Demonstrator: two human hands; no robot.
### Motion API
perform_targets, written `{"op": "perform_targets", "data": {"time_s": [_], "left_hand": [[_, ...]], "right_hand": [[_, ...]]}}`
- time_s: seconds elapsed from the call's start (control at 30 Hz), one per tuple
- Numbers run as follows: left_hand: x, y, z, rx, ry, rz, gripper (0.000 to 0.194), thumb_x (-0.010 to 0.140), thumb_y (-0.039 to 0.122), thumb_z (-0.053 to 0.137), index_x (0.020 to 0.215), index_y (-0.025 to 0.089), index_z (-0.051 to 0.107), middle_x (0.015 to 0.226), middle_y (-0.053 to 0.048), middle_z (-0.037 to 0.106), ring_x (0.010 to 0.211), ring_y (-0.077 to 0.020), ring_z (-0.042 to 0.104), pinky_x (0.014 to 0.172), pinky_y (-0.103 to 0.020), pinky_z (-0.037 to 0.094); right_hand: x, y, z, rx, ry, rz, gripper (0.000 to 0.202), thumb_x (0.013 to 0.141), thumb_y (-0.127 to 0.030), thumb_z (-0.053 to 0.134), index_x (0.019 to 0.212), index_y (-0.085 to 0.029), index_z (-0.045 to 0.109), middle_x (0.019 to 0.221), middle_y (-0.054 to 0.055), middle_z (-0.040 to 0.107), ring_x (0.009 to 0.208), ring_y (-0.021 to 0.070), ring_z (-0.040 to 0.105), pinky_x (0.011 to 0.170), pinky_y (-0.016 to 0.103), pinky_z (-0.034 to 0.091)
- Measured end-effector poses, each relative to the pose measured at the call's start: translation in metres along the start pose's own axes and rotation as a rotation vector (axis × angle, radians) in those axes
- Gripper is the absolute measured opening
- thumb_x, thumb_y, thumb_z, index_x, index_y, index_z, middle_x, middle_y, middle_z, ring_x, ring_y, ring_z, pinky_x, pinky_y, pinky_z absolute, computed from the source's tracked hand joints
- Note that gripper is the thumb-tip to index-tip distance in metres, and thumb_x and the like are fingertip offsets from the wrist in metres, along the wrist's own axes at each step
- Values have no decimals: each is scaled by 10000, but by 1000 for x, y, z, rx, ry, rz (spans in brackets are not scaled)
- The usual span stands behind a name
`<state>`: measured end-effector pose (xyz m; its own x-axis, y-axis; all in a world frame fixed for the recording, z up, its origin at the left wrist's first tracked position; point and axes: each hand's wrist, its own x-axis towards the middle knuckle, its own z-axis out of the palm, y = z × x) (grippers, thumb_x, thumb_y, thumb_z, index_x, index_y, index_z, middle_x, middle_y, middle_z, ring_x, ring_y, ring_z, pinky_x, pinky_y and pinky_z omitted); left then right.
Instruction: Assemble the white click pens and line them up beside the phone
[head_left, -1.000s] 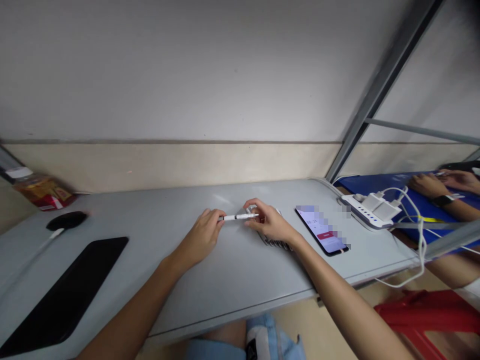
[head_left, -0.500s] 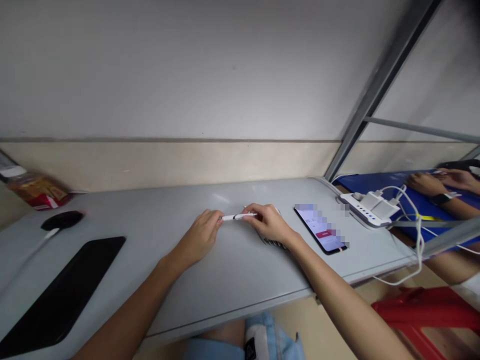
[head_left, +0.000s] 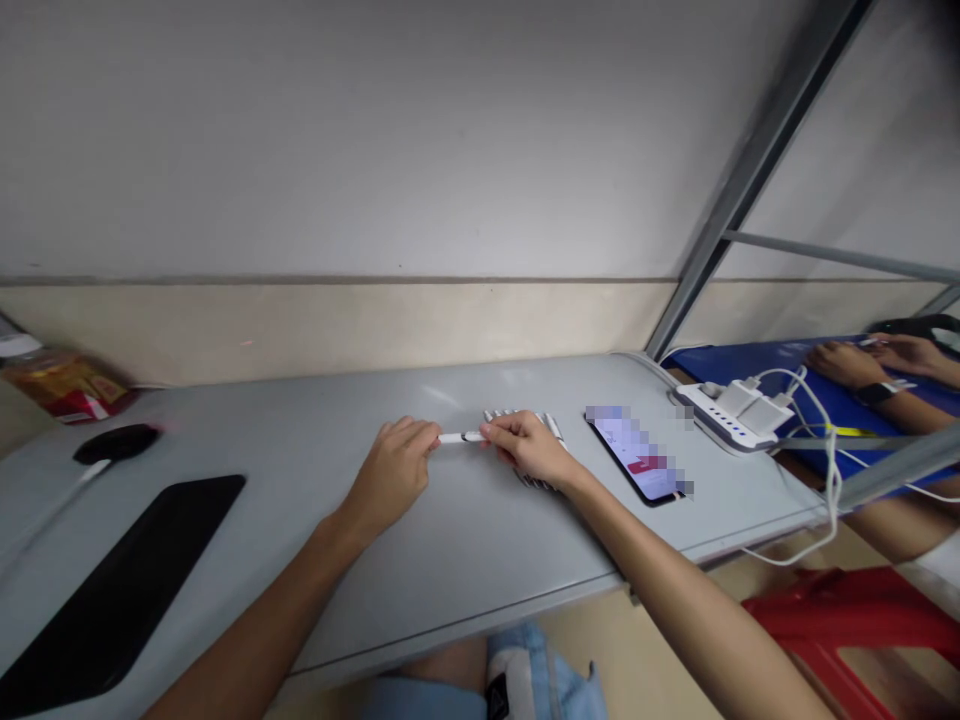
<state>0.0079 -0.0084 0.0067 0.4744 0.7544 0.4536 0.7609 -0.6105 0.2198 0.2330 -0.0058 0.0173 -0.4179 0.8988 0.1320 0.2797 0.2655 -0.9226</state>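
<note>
A slim white pen [head_left: 453, 438] with a dark band lies level between my two hands, just above the grey desk. The fingers of my left hand [head_left: 396, 468] are closed on its left end. At the other end, my right hand [head_left: 531, 446] pinches the pen between thumb and fingers, which hide that end. Beneath and behind my right hand is a row of white pens [head_left: 553, 426], partly covered by the hand; several tips show along its near and far sides.
Right of the pens lies a phone [head_left: 637, 458], then a power strip [head_left: 724, 420] with plugged-in chargers and white cables. At left are a black mat [head_left: 127, 590], a dark round device [head_left: 116, 443] and a bottle [head_left: 64, 385]. Another person's hands [head_left: 847, 365] are at far right.
My right hand has shifted slightly, and its fingers hide more of the pen's right end. More of the pens behind it show. The whole view has moved a little.
</note>
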Motion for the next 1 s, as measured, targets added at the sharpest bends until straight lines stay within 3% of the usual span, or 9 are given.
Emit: {"op": "perform_targets", "data": {"time_s": [0.07,0.2,0.27,0.33,0.43,0.5,0.77,1.0], "left_hand": [[1,4,-2,-69,12,-14,221,913,143,342,869,203,551,800,-35,599,799,-199,529,754,-345,412],[1,9,-5,-162,-25,-13,257,975,297,345,1069,201,564,971,-54,631,923,-196,570,851,-356,433],[0,8,-6,-161,-31,-11,278,980,318,340,1092,199,564,995,-62,631,950,-201,570,864,-363,436],[0,5,-6,-149,-29,-21,287,983,328,330,1071,200,571,981,-60,630,938,-201,568,854,-365,440],[-1,0,-3,-109,-28,-32,293,989,326,312,1031,201,574,947,-51,624,906,-196,560,842,-363,436],[0,-2,-2,-69,-23,-41,284,989,323,313,1011,199,568,935,-47,619,893,-195,556,837,-362,432],[-3,-16,1,184,49,-162,161,921,267,425,916,203,572,882,-61,614,870,-238,537,770,-377,419],[-8,-24,7,224,-55,-172,267,878,227,436,995,251,674,971,-81,617,956,-268,501,775,-407,406]], "right_hand": [[3,2,1,186,55,48,390,854,-532,563,741,-163,622,563,-22,494,494,96,391,471,228,299],[11,4,-5,617,308,10,298,803,-475,633,822,-180,593,808,31,594,709,126,540,593,224,437],[12,4,-13,848,369,47,290,847,-496,567,902,-212,552,755,4,558,645,118,520,570,231,446],[12,4,-20,966,373,56,250,866,-472,556,968,-245,530,625,-52,429,479,86,362,433,197,331],[8,3,-27,1020,345,12,303,879,-413,575,1157,-336,487,608,-76,328,437,76,222,379,172,172],[7,2,-27,1031,316,-7,379,883,-390,581,1236,-381,443,616,-77,302,441,75,201,381,165,144],[8,3,-23,1034,254,-27,437,882,-369,587,1284,-403,417,618,-78,286,444,71,176,383,163,126],[7,3,-23,1047,231,-33,492,890,-356,586,1344,-410,401,619,-81,314,436,62,188,380,160,140]]}}
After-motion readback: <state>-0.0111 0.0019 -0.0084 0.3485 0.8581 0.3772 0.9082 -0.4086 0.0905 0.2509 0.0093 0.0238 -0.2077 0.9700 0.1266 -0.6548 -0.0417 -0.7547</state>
